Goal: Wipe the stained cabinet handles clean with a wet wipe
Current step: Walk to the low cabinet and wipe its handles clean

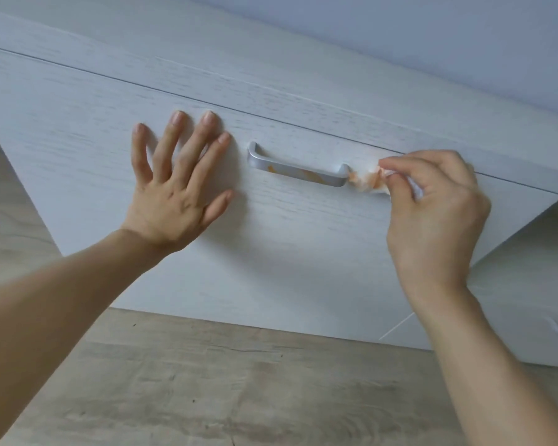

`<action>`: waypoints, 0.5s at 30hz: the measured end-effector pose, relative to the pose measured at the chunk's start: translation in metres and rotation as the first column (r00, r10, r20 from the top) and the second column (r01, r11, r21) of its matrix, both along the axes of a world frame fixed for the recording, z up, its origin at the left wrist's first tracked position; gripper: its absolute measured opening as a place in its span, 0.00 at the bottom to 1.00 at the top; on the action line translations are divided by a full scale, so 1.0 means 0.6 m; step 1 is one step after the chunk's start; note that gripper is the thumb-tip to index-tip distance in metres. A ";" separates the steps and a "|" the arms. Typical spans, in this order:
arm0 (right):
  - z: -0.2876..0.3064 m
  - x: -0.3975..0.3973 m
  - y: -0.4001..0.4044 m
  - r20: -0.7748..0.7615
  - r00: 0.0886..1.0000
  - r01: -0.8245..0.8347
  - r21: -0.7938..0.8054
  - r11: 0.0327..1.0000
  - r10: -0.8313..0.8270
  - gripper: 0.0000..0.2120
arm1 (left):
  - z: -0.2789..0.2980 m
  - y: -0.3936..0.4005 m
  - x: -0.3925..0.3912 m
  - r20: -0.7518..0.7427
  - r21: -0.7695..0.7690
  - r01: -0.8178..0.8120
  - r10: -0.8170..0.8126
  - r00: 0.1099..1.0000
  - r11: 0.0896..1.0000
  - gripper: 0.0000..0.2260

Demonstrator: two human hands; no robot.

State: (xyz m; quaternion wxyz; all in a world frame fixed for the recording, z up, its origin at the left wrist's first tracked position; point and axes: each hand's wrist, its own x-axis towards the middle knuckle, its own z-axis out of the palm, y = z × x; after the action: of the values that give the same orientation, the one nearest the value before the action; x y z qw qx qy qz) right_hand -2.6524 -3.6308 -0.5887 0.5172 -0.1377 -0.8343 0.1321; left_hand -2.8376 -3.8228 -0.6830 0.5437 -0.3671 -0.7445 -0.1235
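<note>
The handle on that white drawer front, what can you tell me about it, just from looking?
The handle is a slim bar that looks like brushed silver metal, bent at both ends to meet the white drawer front. It runs roughly level across the panel. Orange stains remain on its face. A crumpled wet wipe, already tinted orange, is at its right end, pinched by the right hand. The left hand lies flat on the panel beside it, not touching it.

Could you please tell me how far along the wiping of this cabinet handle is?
Partly done: the crumpled white wet wipe, pinched in the right hand, is already orange-stained. In hand: it sits at the right end of the silver metal bar handle, while the left hand lies flat on the white wood-grain cabinet front. Left: orange smears remain on the handle.
</note>
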 end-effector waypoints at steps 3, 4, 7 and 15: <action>-0.007 -0.004 -0.007 0.021 0.992 -0.126 -0.085 0.988 0.128 0.08 | -0.002 0.015 0.002 -0.008 0.093 0.028 -0.027 1.000 0.995 0.26; -0.008 -0.009 -0.013 0.000 0.983 -0.183 -0.163 0.969 0.186 0.09 | -0.002 0.021 0.004 -0.008 0.120 0.034 -0.033 0.999 0.992 0.25; -0.013 -0.022 -0.023 -0.127 0.971 -0.237 -0.405 0.883 0.202 0.08 | -0.005 0.038 0.015 0.016 0.188 0.039 -0.043 0.999 0.981 0.25; -0.051 -0.048 -0.066 -0.416 0.906 -0.359 -0.659 0.661 0.077 0.10 | -0.017 0.074 0.015 -0.008 0.357 0.005 -0.003 1.000 0.934 0.24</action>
State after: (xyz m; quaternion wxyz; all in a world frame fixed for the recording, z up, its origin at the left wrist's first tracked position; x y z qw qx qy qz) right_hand -2.6810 -3.6703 -0.6193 0.5412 -0.2010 -0.6179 0.5337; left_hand -2.8288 -3.7782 -0.6934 0.6038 -0.2644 -0.7070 -0.2563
